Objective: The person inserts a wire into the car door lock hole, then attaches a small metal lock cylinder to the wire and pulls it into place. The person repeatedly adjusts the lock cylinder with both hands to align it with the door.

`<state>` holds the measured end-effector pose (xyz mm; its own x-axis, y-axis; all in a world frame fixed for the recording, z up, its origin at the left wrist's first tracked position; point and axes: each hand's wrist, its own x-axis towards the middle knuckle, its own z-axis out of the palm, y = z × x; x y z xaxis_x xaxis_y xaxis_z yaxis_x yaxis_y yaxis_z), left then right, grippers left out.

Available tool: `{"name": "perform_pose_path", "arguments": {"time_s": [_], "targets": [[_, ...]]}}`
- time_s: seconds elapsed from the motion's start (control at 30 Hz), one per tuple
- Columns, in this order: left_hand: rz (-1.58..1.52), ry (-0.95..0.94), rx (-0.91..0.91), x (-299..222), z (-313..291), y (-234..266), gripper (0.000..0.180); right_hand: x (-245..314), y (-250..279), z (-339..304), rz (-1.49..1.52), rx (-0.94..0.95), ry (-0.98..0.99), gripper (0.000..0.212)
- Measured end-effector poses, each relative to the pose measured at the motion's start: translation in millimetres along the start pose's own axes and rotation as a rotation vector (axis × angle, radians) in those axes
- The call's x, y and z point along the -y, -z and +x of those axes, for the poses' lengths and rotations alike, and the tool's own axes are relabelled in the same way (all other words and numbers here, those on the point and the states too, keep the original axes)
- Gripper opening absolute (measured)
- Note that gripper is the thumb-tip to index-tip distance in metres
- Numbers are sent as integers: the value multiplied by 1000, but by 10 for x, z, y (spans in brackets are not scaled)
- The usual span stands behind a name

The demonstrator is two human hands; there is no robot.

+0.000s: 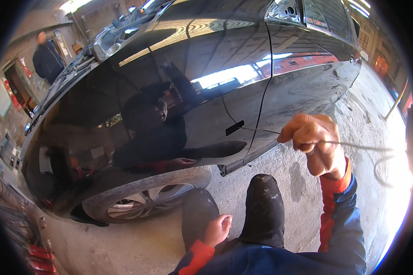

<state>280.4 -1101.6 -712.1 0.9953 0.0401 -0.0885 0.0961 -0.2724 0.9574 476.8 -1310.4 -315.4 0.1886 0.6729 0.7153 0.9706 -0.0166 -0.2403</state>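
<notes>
My right hand (313,140) is closed in a pinch on a thin grey wire (260,130). On its left, the wire runs into a small dark rectangular opening (234,128) in the black car's front fender (202,133). Past my fist it stretches off to the right and bends into a blurred loop over the floor. My left hand (218,230) rests by my left knee (199,206), its fingers curled and nothing visible in them. How far the wire reaches inside the fender is hidden.
Below the fender is the front wheel (147,198). The front door (307,87) adjoins the fender along a narrow gap. A person in dark clothes (48,59) stands at the far left. Red objects (41,256) lie at lower left. Rough concrete floor (298,206) surrounds my legs.
</notes>
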Motion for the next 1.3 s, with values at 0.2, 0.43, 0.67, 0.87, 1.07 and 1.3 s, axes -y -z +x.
{"name": "perform_pose_path", "arguments": {"time_s": [0.2,0.43,0.67,0.87,1.07,1.3], "targets": [[-8,-27,2,19,4,-5,18,-11,56,151,-17,19,23,12],[-24,-77,-13,70,18,-15,17,-79,62,240,-29,-7,-14,21],[-258,13,-100,-300,115,67,20,-83,18,253,-65,-20,-83,41],[-211,-293,-153,-1384,532,249,34,24,93,326,-10,142,31,22],[138,-529,-422,-2396,940,447,53,58,97,339,-54,146,129,22],[547,-429,-557,-2777,1141,471,61,73,107,179,-53,73,52,17]]}}
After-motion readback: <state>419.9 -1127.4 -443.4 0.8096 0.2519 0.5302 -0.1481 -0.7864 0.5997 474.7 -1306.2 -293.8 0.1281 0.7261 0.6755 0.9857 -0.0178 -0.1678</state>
